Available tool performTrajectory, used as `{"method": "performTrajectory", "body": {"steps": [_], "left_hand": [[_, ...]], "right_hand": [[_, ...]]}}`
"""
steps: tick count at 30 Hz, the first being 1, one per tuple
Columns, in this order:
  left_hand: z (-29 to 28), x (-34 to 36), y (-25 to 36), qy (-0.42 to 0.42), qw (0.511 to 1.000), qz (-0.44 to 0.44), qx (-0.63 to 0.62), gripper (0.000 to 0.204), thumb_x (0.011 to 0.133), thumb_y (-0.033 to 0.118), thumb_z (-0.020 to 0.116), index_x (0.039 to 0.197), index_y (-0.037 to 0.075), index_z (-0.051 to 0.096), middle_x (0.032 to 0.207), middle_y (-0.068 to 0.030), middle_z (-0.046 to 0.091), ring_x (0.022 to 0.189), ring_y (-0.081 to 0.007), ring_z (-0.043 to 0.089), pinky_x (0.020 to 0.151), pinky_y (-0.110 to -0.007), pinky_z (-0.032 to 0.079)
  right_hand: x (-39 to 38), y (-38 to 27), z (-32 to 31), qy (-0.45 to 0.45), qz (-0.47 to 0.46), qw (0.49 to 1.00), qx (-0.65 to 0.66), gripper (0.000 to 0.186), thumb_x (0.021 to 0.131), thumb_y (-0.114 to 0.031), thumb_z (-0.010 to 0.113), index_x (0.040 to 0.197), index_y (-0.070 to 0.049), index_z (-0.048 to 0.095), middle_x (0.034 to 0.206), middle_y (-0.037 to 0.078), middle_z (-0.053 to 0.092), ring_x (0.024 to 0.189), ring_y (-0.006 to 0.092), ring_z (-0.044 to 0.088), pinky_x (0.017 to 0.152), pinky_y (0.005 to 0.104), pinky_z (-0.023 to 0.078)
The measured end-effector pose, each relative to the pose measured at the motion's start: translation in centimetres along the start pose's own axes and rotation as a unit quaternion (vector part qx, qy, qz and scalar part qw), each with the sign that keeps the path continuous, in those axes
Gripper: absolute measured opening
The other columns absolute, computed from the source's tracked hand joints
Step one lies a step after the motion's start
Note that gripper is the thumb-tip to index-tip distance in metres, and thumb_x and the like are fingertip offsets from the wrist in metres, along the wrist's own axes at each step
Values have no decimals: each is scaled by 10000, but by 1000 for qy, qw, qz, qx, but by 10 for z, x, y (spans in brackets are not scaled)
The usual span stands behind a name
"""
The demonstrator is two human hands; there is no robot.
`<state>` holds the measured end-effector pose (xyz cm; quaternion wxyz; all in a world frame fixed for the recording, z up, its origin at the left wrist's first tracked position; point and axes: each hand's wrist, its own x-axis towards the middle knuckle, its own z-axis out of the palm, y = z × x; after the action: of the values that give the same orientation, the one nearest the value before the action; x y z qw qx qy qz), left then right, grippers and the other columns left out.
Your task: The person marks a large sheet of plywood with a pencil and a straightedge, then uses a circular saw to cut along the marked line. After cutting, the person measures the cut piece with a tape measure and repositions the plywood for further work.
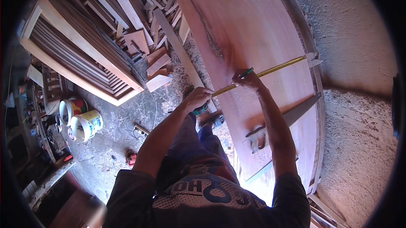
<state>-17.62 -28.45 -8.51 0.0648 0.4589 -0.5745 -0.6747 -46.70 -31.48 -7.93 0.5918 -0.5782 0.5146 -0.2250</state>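
Yellow tape (pixel 283 64): end pinched in left fingers (pixel 206 90); right fingers (pixel 239 79), closed round green marker (pixel 246 73), above.

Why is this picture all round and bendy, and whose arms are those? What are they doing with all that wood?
There is no robot here, just a person using two bare hands. The camera is worn on the person's head and looks down, so the arms come in from the bottom. Its very wide lens makes the picture round and bends straight edges.

The big reddish thing is a wooden panel. Across it runs a yellow tape measure. The left hand holds the tape at the panel's edge. The right hand is by the tape, holding a green pen or pencil. A handsaw lies on the panel too.

On the floor, to the left, are some buckets.
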Motion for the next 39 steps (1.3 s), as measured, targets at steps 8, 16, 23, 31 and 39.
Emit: {"method": "performTrajectory", "body": {"steps": [8,16,23,31,39], "left_hand": [[-1,6,-8,-10,1000,8,-15,293,945,110,536,1125,-66,687,747,-71,670,677,-133,619,667,-291,492],[-2,6,-6,-14,1000,2,-3,293,949,113,526,1123,-58,688,735,-69,670,661,-130,616,661,-298,485],[-2,3,0,-10,1000,-9,5,299,945,112,529,1138,-51,688,737,-71,672,668,-130,617,663,-297,482],[-3,4,-1,-11,1000,-16,7,302,941,108,528,1146,-42,690,765,-73,680,701,-138,622,688,-298,485],[-2,3,-2,-8,1000,-5,9,295,941,108,522,1131,-33,698,776,-73,682,710,-140,623,695,-303,486]], "right_hand": [[4,14,-2,-31,-23,998,-54,121,862,-169,746,844,-85,661,750,-22,627,700,70,581,618,259,463],[2,13,1,-36,-18,999,-10,107,869,-183,724,827,-102,667,715,-21,633,687,59,585,618,267,477],[8,32,2,-73,-49,994,-71,97,888,-117,693,825,-98,621,748,-53,579,716,41,541,623,234,439],[2,27,0,-50,-25,998,41,84,878,-124,715,844,-90,646,747,-49,596,709,40,545,622,231,442],[4,27,1,-38,-3,999,-17,90,869,-139,729,846,-92,655,745,-40,608,692,50,554,601,227,444]]}}
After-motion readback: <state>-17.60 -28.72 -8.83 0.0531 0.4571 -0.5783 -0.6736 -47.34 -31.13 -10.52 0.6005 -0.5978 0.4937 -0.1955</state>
